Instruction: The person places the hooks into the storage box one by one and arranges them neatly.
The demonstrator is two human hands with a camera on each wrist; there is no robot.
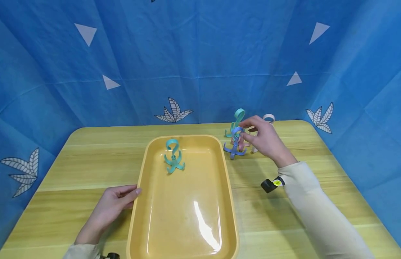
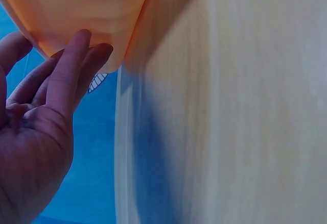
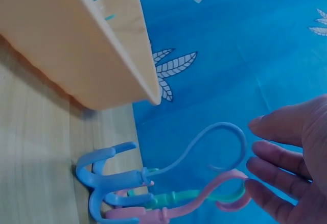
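My left hand [image 1: 111, 207] grips the left rim of a yellow plastic tray [image 1: 182, 135], thumb over the edge and fingers against its outer wall in the left wrist view. Inside the tray, near its far end, stands a green multi-prong hanging hook [image 1: 174, 164]. Beyond the tray's right side, my right hand [image 1: 263, 138] reaches to a blue hanging hook [image 1: 234, 149]. In the right wrist view, thumb and fingers are spread around the top of the blue hook's curl [image 3: 225, 126], with a small gap. A pink hook [image 3: 196, 203] stands close behind it, near the fingertips.
Another green hook [image 1: 239, 115] and a white hook [image 1: 269, 117], partly hidden by my right hand, stand in the same cluster near the far table edge. A blue patterned cloth [image 1: 200, 54] hangs behind the wooden table [image 1: 84, 162].
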